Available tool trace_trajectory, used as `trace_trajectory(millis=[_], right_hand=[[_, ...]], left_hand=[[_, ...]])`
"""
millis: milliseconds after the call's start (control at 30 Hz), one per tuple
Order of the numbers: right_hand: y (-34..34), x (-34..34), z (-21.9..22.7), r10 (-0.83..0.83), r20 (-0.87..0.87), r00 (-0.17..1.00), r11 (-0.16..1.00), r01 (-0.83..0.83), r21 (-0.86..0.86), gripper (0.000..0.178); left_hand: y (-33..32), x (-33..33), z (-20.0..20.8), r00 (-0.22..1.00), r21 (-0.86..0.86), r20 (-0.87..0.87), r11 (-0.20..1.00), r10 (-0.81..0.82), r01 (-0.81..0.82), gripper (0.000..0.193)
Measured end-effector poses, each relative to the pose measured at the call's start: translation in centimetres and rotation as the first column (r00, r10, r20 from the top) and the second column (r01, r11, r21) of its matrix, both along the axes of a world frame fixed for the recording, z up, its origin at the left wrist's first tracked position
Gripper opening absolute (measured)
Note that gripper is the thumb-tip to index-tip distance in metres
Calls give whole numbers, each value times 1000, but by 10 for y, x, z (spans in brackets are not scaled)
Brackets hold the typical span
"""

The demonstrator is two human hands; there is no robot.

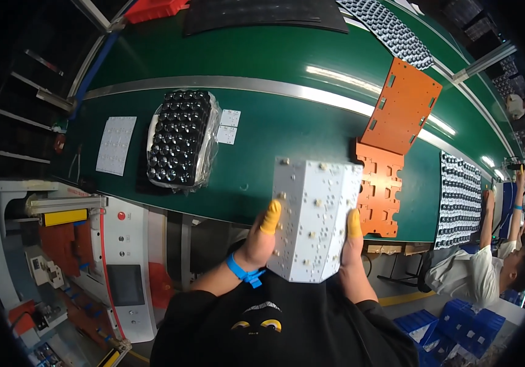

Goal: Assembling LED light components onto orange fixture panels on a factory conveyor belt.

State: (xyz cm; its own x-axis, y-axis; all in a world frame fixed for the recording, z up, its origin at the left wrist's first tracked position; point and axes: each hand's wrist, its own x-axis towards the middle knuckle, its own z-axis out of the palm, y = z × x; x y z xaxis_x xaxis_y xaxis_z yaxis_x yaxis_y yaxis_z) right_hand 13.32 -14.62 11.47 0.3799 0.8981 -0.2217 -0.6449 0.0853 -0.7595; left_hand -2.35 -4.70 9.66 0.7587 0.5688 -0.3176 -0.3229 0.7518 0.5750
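A white circuit-board panel (316,220), dotted with small components and bent along lengthwise fold lines, is held up in front of my chest. My left hand (256,246) grips its left edge, with a yellow finger cot on the thumb and a blue strap around the wrist. On the opposite edge my right hand (352,249) closes, its thumb also in a yellow cot. The fingers behind the panel are hidden. Just beyond its right side lies an orange slotted fixture plate (377,196) on the green bench. A second orange plate (402,107) tilts across its far end.
On the green bench (262,122) are a wrapped stack of black lens trays (180,137), a white board sheet (115,145) and small white boards (229,126). Lens-covered panels (459,199) lie at right, near a co-worker (483,269). A machine (131,251) stands left; blue bins (470,330) sit lower right.
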Motion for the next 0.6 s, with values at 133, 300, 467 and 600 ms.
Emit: trace_trajectory(millis=[133, 300, 467, 600], right_hand=[[13, 8, -5, 70, 32, 997, 963, -59, -263, 58], [17, 14, -2, 312, -6, 950, 943, -311, -115, 42], [18, 18, -10, 404, 163, 900, 893, -349, -285, 30], [32, 14, -19, 407, 684, 605, 865, -15, -502, 25]], left_hand=[[14, 0, -11, 999, -104, 16, 994, 39, -37, 60], [23, -16, -15, 999, 75, 24, 996, 44, -46, 28], [32, -19, -17, 999, 207, -42, 978, 19, -10, 25], [31, -12, -8, 945, 554, -271, 832, 182, -1, 19]])
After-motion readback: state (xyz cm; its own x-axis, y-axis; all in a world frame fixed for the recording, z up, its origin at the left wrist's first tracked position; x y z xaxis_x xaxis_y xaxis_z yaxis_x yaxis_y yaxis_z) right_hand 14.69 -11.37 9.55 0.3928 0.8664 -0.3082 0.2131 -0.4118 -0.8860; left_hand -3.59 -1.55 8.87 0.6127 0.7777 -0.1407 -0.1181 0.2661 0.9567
